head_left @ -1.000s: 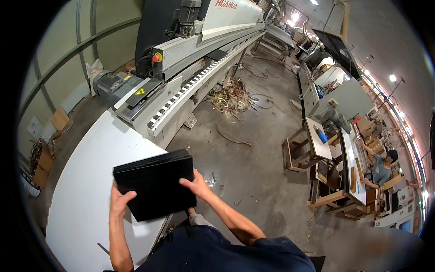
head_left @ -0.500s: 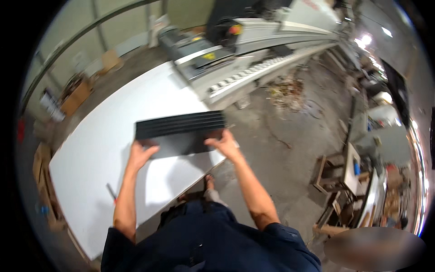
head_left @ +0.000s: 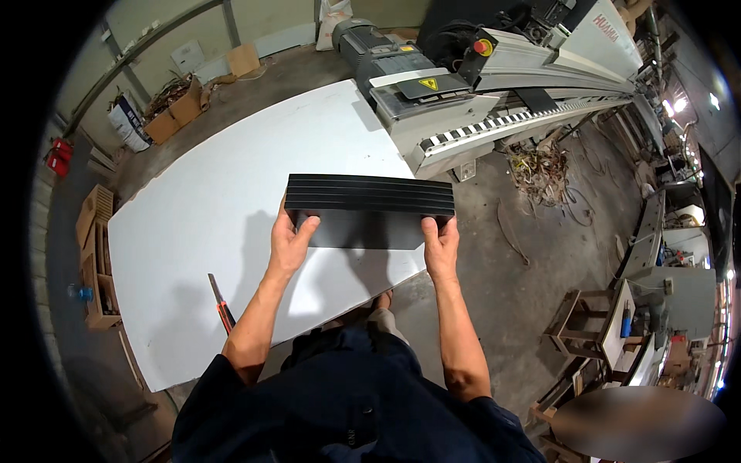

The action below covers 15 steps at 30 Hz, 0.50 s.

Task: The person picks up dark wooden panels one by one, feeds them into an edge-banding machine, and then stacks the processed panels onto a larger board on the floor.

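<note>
A stack of several black panels [head_left: 369,197], edges lined up, is held between my two hands above the white tabletop. My left hand [head_left: 292,239] is closed on the stack's left end, thumb on the near face. At the right end my right hand [head_left: 440,243] grips the same way, its thumb pressed against the near face. The fingers of both hands are mostly hidden behind the panels. Left of my left forearm, a utility knife [head_left: 225,315] with a red and black handle lies on the white tabletop [head_left: 185,224], blade out.
Beyond the table stands a long grey machine [head_left: 502,77] with a red stop button and a toothed track. A heap of edge-strip scraps [head_left: 540,174] lies on the floor to its right. A cardboard box [head_left: 174,116] is at far left, a wooden stand [head_left: 594,324] at right.
The view has swung left, so table and machine appear further right. The stack, still in both hands, has turned slightly, its right end now lower than its left.
</note>
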Tool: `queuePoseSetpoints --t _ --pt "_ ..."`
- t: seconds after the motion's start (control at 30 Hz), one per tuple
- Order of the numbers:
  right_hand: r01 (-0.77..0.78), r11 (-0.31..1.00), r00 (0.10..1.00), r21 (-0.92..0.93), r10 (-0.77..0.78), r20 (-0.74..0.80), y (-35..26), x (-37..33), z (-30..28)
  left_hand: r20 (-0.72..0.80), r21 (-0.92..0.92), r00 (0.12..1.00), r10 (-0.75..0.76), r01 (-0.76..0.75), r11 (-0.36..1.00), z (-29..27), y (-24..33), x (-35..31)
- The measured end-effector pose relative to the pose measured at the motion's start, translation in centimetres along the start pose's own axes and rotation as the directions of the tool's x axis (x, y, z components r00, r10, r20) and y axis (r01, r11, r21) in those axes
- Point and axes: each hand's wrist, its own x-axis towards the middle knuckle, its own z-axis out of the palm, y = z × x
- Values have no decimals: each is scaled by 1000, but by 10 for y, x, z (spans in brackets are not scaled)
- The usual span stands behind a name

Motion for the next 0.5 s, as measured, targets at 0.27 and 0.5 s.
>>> queuePoseSetpoints --t 0.27,0.5 --pt "21 1000 996 9 -20 -85 9 -13 4 3 -7 1000 15 -15 1000 -7 -10 -10" --pt "-68 972 993 -226 44 -109 11 -18 -2 9 19 999 33 -34 999 -9 -25 -4"
